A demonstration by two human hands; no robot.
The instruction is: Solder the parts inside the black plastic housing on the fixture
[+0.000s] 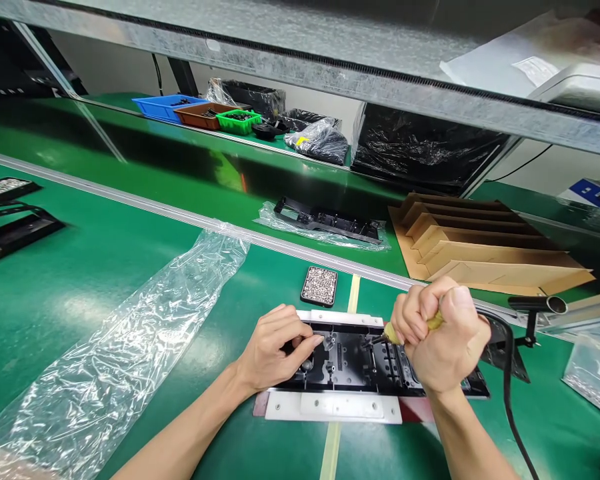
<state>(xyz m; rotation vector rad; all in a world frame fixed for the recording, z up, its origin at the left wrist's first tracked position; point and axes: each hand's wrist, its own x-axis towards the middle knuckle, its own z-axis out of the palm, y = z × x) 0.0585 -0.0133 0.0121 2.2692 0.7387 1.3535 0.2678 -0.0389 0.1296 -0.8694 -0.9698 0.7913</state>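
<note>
A black plastic panel lies in a white fixture on the green bench. My right hand is wrapped round the yellow handle of a corded tool, whose tip points left and down over the panel's inner side. A black cable runs from behind that hand to the lower right. At the panel's left end, my left hand rests with bent fingers, thumb and index finger close together; what it holds, if anything, is hidden. A small black tray of tiny metal parts sits just behind the fixture.
Clear plastic film stretches across the left. Another black panel lies on film behind the metal rail. Cardboard dividers and a metal tube holder stand at right. Blue, brown and green bins are farther back, beneath an overhead shelf.
</note>
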